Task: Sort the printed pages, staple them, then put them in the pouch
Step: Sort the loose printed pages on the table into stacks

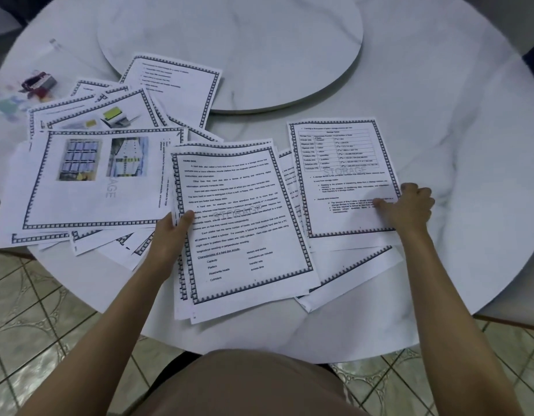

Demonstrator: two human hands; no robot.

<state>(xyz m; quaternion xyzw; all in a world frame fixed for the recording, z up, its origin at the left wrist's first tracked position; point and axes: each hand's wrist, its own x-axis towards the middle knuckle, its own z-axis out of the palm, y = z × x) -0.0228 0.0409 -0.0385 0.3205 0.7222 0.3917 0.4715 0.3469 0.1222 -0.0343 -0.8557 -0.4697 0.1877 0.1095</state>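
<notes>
Printed pages with dark patterned borders lie spread over a round white marble table [440, 121]. My left hand [172, 232] grips the left edge of a thin stack topped by a text page headed "HARD DISK" [244, 223], thumb on top. My right hand [409, 208] pinches the lower right part of a page with a table [343, 175], which lies on further sheets. A loose heap of pages [94, 175], some with photos, covers the left of the table. A small stapler [39, 82] sits blurred at the far left on a clear plastic pouch [10, 105].
A raised round marble turntable [259, 40] fills the table's middle back; one page [175, 85] overlaps its edge. The table's near edge curves just above my lap, with tiled floor [34, 310] below. Bare table surface lies to the right of the pages.
</notes>
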